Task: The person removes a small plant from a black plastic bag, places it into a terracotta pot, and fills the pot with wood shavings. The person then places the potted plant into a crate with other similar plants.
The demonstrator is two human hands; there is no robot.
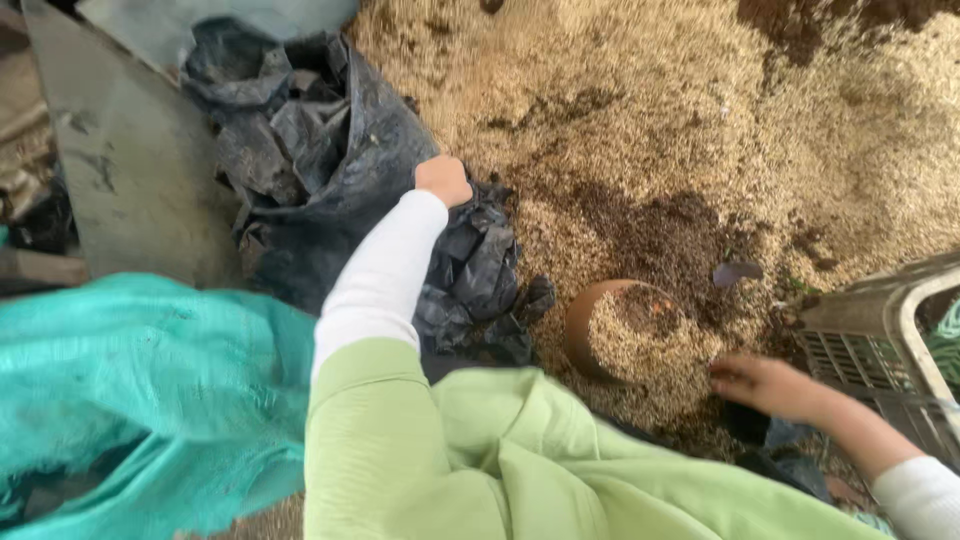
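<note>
My left hand [443, 180] reaches forward in a white sleeve and grips the crumpled edge of a black plastic bag [470, 270]. My right hand [765, 385] lies low on the husk and soil mix [680, 130] beside a brown round pot [600, 330]. The pot lies tilted and is filled with the same pale husk mix. My right fingers are partly buried in the mix; I cannot tell whether they hold anything. A light green garment covers my lap in the foreground.
A larger pile of black plastic bags [300, 130] lies at the upper left. A teal cloth [140, 380] covers the lower left. A grey plastic crate [890, 340] stands at the right edge. A grey flat panel [130, 170] leans at the far left.
</note>
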